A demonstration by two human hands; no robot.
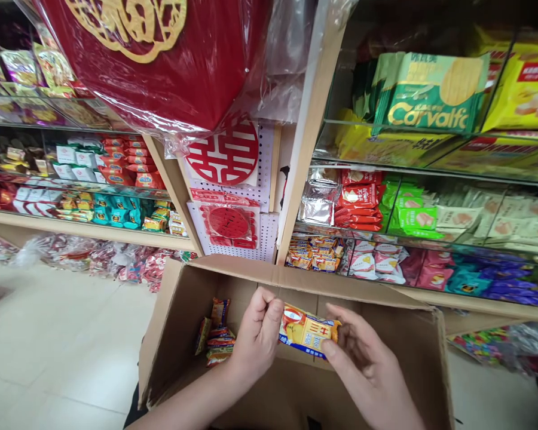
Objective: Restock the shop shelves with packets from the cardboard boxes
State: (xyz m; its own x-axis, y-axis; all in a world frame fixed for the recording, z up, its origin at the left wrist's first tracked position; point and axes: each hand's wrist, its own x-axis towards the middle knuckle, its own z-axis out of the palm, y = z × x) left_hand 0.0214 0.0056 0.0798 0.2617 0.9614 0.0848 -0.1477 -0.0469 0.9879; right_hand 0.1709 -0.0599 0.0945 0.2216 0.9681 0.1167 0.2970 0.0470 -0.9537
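One cardboard box (296,394) gapes at six o'clock. Above it, the left hand (260,328), from seven, fists tightly round one end of a single wrapped snack (307,328); the right hand (363,352), from five, half-curled, thumbs its other end. At least four packets (219,341) lie at the box's nine o'clock.

My left hand (260,325) and right hand (363,355) are bare; my left forearm (197,394) is uncovered too, narrowing smoothly towards the wrist.
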